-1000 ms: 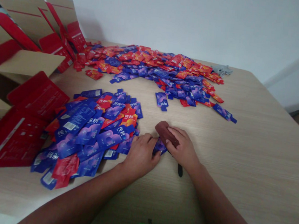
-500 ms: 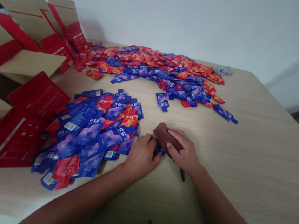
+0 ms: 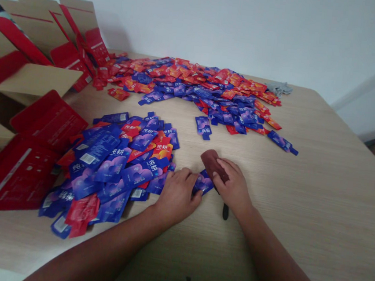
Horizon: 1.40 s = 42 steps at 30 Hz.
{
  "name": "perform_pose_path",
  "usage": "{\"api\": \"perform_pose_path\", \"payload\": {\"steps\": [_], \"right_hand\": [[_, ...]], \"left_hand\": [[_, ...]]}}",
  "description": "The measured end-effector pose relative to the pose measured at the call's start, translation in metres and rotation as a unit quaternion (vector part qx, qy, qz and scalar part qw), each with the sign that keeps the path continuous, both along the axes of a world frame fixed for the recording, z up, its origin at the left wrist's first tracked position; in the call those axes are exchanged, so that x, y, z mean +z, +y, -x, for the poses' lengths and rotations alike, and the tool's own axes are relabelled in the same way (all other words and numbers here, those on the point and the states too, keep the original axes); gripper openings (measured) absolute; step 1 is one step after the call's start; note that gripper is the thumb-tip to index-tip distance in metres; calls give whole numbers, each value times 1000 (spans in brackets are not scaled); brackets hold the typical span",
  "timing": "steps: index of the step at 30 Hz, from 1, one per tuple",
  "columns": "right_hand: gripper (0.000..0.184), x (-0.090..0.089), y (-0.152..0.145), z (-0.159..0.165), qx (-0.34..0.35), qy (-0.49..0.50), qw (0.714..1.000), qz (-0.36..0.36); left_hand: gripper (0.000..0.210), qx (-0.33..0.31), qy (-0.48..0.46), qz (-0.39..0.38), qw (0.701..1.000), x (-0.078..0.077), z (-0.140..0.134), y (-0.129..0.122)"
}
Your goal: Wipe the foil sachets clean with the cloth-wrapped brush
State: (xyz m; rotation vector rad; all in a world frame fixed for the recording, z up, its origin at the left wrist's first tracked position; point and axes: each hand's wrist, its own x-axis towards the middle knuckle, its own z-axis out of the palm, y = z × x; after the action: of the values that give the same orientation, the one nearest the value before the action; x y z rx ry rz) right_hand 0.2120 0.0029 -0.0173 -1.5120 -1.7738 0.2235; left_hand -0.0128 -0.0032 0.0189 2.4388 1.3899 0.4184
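My left hand [image 3: 177, 196] presses on the left end of a blue-purple sachet [image 3: 204, 183] lying flat on the table, fingers curled over it. Much of that sachet is hidden by the hand. My right hand [image 3: 235, 188] is closed round a reddish-brown, flat-ended tool [image 3: 212, 163], whose exact kind I cannot tell. A black handle-like end [image 3: 225, 212] pokes out below the palm. The brown part lies over or just beside the sachet's right end. Left of my left hand spreads a pile of blue and red sachets [image 3: 112, 165].
Along the wall runs a long heap of red and blue sachets [image 3: 192, 88]. Single blue sachets lie at mid-table [image 3: 204, 127] and farther right [image 3: 282, 141]. Open red cardboard boxes [image 3: 18, 173] stand on the left. A grey crumpled cloth [image 3: 279, 88] rests at the back right.
My right hand has turned slightly and moved the brown tool right and a little away from my left hand. More of the sachet shows between them. My left hand stays in place.
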Motion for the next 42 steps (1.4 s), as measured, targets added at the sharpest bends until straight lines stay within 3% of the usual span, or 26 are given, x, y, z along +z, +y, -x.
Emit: {"api": "perform_pose_path", "payload": {"steps": [4, 8, 11, 14, 18, 22, 27, 30, 36, 42], "right_hand": [[43, 5, -3, 2, -7, 32, 999, -34], [45, 15, -9, 8, 59, 76, 994, -54], [47, 18, -12, 10, 141, 65, 988, -22], [47, 16, -11, 11, 165, 39, 985, 14], [48, 9, -6, 8, 117, 15, 993, 17], [43, 3, 0, 3, 10, -4, 1000, -3], [38, 8, 1, 0, -61, 38, 997, -34], [40, 16, -5, 4, -23, 80, 995, -52], [46, 18, -12, 13, 156, 56, 986, 7], [49, 12, -8, 9, 127, 21, 991, 29]], "left_hand": [[38, -1, 1, -1, 1000, 0, 0, 0], [35, -3, -1, 1, 1000, -1, 0, 0], [39, -5, -7, 1, 1000, -3, 1, 0], [44, -5, -9, 1, 1000, -3, 1, 0], [34, -4, -1, 0, 1000, -1, 0, 0], [34, -5, -3, -2, 1000, 1, 0, 0], [36, -7, -3, 2, 1000, 1, 1, 1], [37, -7, -5, 0, 1000, 0, 1, 1], [41, -3, -7, -1, 1000, -3, 1, 0], [33, 0, -4, -1, 1000, -1, 1, 0]]}}
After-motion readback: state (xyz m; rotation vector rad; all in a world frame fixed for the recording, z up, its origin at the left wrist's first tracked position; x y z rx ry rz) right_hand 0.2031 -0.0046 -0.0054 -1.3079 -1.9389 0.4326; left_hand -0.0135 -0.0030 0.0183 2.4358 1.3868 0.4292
